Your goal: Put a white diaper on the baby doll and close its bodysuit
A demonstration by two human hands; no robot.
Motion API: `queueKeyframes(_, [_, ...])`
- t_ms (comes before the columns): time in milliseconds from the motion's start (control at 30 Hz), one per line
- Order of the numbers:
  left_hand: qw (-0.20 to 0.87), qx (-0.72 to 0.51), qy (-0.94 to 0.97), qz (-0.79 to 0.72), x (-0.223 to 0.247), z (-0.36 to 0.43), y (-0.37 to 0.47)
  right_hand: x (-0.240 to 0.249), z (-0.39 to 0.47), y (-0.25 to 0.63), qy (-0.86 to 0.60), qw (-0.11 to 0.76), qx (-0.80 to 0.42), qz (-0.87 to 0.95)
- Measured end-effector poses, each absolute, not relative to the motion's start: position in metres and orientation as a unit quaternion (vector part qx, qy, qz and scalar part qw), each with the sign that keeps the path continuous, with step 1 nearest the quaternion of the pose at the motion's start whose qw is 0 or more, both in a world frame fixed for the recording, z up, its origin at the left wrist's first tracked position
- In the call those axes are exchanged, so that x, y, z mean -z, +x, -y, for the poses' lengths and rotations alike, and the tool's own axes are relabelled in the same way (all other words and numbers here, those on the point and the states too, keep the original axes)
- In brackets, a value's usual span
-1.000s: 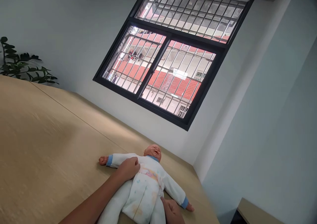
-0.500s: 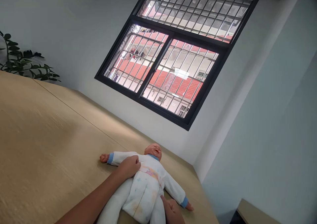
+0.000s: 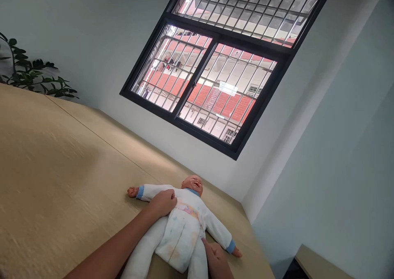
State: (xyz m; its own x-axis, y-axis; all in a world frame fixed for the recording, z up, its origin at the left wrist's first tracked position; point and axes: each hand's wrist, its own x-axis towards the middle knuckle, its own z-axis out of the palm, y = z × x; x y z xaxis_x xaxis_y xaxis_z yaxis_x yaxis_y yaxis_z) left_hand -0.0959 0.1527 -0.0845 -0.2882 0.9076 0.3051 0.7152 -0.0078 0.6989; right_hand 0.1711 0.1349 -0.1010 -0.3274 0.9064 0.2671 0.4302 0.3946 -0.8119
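A baby doll (image 3: 212, 221) in a white suit with blue cuffs and collar lies on its back on the wooden table (image 3: 55, 180), arms spread and head away from me. Over its front sits a white diaper (image 3: 178, 238) with a coloured print along the waistband. My left hand (image 3: 164, 203) is closed at the waistband's upper left corner, its fingertips hidden. At the lower right side, my right hand (image 3: 217, 258) is curled, with the thumb at the diaper's edge beside the doll's hip. The doll's feet are out of view.
Behind the table is a grey wall with a black-framed, barred window (image 3: 200, 77). A leafy plant (image 3: 37, 73) stands beyond the table's far left edge. Low at the right there is another piece of furniture (image 3: 317, 262) with a wooden top.
The camera view has shifted slightly. Both hands keep nearly the same places on the diaper, and the doll lies as before.
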Motion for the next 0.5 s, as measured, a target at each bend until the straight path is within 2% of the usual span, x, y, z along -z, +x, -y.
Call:
queueKeyframes(200, [0.123, -0.407, 0.586, -0.689, 0.0842, -0.1529, -0.0958, 0.0951, -0.1313, 0.1701, -0.446, 0.342, -0.351, 0.749])
queueKeyframes(500, [0.13, -0.387, 0.585, -0.701, 0.0831, -0.1526, -0.0962, 0.0977, -0.1318, 0.1718, -0.457, 0.357, -0.336, 0.742])
